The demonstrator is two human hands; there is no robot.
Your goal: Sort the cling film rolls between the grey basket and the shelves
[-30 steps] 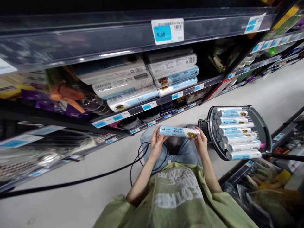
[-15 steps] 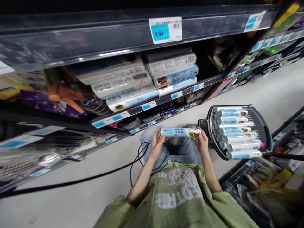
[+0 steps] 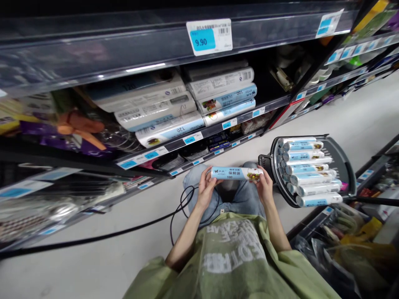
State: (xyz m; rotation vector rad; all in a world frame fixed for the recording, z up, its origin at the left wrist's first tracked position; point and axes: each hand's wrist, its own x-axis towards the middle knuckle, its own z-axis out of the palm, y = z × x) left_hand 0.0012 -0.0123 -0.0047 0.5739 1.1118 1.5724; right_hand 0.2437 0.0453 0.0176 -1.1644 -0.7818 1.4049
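Observation:
A roll of plastic food bags [image 3: 236, 173], white and light blue with "100" printed on it, lies level in front of my knees, its label facing up. My left hand [image 3: 206, 185] is closed around its left end, thumb on the near side. At the other end, my right hand [image 3: 264, 182] grips the roll beside the printed food picture. To the right stands a dark basket [image 3: 351, 172] with several similar bag rolls [image 3: 311, 178] stacked in it. More bag rolls [image 3: 229, 99] lie on the shelf ahead, some marked "100" and some "120".
A shelf edge with a 9.90 price tag [image 3: 209, 37] runs across the top. Orange-handled utensils [image 3: 81, 124] hang at the left. A black cable [image 3: 124, 229] crosses the floor to my left. Packaged goods [image 3: 352, 245] fill a low shelf at the lower right.
My view has shifted slightly, so the shelf appears a little further left. Both hands still hold the bag roll in nearly the same place.

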